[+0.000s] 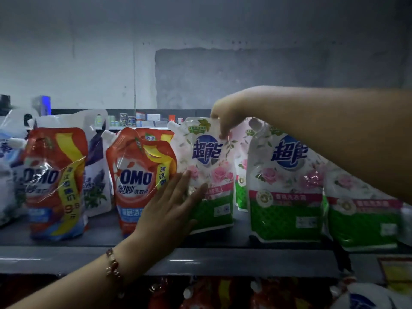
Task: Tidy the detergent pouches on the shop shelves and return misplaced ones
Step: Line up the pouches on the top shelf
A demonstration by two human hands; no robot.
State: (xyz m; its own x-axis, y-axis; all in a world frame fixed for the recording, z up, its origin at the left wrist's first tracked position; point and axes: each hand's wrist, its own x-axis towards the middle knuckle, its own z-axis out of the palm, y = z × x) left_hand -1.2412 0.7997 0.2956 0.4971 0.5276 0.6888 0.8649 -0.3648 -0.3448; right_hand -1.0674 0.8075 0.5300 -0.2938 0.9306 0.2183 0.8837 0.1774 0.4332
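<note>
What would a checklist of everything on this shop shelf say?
Surface: dark shelf, pouches standing along it.
Job's things: rose pouch upright, handled by both hands; more rose pouches to its right; red pouches to its left; lavender pouch behind them.
Clutter: small boxes far at the back, too blurred to tell.
Hands: left hand flat against the rose pouch's front; right hand pinches its top edge.
Cables: thin line running down the wall; cannot tell what it is.
Surroundings: grey wall; more pouches on the shelf below.
</note>
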